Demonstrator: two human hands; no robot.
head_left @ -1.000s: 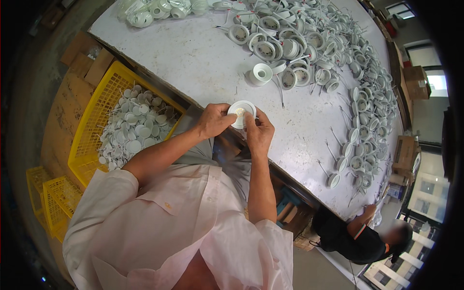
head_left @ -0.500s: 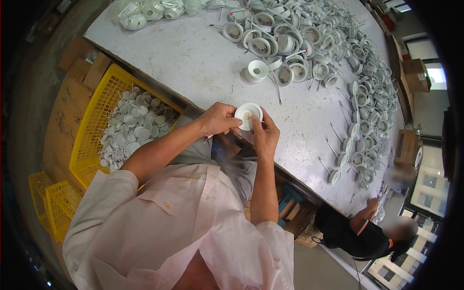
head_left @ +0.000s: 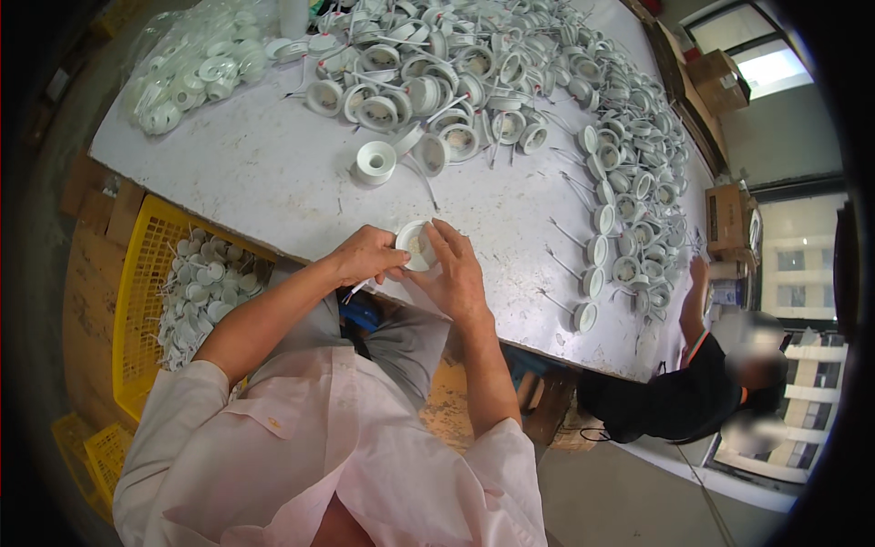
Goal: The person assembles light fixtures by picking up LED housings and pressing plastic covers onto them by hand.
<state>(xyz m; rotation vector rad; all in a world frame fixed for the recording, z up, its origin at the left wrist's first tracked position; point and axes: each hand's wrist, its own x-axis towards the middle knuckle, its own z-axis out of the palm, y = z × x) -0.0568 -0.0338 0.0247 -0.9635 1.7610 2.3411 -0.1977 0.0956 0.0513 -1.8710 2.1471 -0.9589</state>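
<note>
Near the table's front edge I hold a round white lamp housing (head_left: pixel 416 239), its open side tilted up and a pale inside showing. My left hand (head_left: pixel 372 255) grips its left rim between thumb and fingers. My right hand (head_left: pixel 455 273) is closed about the right side, its fingers reaching over the far rim. A thin white wire (head_left: pixel 355 290) hangs below my left hand. Just beyond my hands, a white ring-shaped part (head_left: pixel 375 162) lies on the table, beside several housings with cables.
A big pile of wired white housings (head_left: pixel 474 64) covers the table's far and right parts. Clear bags of white rings (head_left: pixel 196 82) lie far left. A yellow basket (head_left: pixel 132 310) of white discs (head_left: pixel 196 292) stands left. A person in black (head_left: pixel 670 397) works at right.
The view has swung, so the table things sit farther left. My right thumb was inside the housing; now the right fingers lie over its far rim. The left hand keeps its grip.
</note>
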